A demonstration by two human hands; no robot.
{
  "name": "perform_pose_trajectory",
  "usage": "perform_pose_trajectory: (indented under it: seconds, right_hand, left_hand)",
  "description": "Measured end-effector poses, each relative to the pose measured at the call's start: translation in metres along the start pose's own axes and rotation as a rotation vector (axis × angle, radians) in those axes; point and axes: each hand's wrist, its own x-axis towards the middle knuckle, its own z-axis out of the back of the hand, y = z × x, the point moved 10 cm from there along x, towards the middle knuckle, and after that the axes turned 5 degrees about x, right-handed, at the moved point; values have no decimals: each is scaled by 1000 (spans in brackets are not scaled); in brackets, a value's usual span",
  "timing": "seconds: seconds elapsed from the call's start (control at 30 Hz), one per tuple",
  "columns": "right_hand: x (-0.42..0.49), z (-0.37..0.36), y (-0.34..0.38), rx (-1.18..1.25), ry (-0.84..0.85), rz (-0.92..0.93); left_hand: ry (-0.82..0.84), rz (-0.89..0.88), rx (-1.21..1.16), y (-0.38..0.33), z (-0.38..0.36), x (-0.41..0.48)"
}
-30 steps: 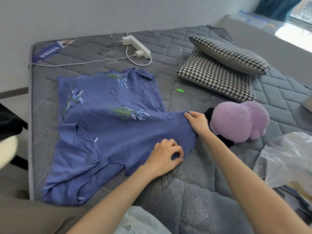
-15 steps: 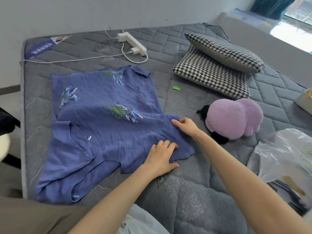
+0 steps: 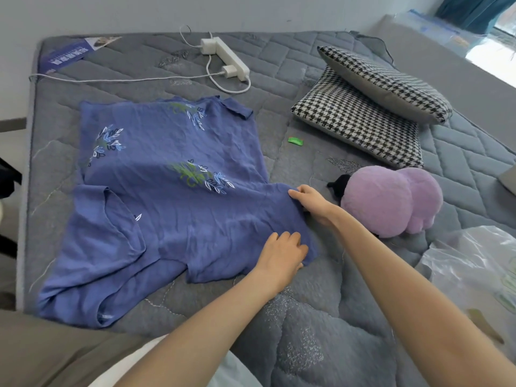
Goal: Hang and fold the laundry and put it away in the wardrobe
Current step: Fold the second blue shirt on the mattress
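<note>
A blue shirt (image 3: 173, 202) with leaf embroidery lies spread flat on a grey quilted mattress (image 3: 321, 317), its collar toward the wall and one sleeve pointing toward the person. The left hand (image 3: 282, 254) rests palm down on that sleeve's near corner, fingers curled onto the cloth; whether it pinches the fabric cannot be told. The right hand (image 3: 310, 202) pinches the sleeve's far corner between thumb and fingers.

Just beside the right hand, to its right, sits a purple plush toy (image 3: 391, 201) with a black part (image 3: 339, 184) at its near side, close to the sleeve edge. Beyond it two houndstooth pillows (image 3: 368, 107) are stacked, the upper one tilted. A small green item (image 3: 296, 141) lies on the mattress between the shirt and the pillows. Near the wall a white power strip (image 3: 226, 58) with a plugged charger and looping cable (image 3: 117, 78) lies apart from the shirt's collar. A blue leaflet (image 3: 69, 55) sits at the far left corner. A clear plastic bag (image 3: 472, 263) lies at the right, near the right forearm.
</note>
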Motion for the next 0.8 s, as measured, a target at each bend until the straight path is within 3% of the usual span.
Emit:
perform_pose_trajectory:
  seconds: [0.07, 0.17, 0.3, 0.43, 0.63, 0.8]
  right_hand:
    - [0, 1, -3, 150, 19, -57]
    - [-3, -3, -7, 300, 71, -138]
    - [-3, -4, -2, 215, 39, -59]
    - [-3, 16, 11, 117, -125, 77]
    - [-8, 10, 50, 123, -200, 162]
    - [-7, -42, 84, 136, -118, 155]
  left_hand:
    - [19, 4, -34, -3, 0, 2]
    - [-39, 72, -305, 3, 9, -1]
    - [-131, 146, -679, 13, 18, -10]
    - [-237, 271, -938, 28, 22, -21]
    - [-321, 547, -992, 87, 19, -56]
    - [-190, 748, -1089, 149, -3, -93]
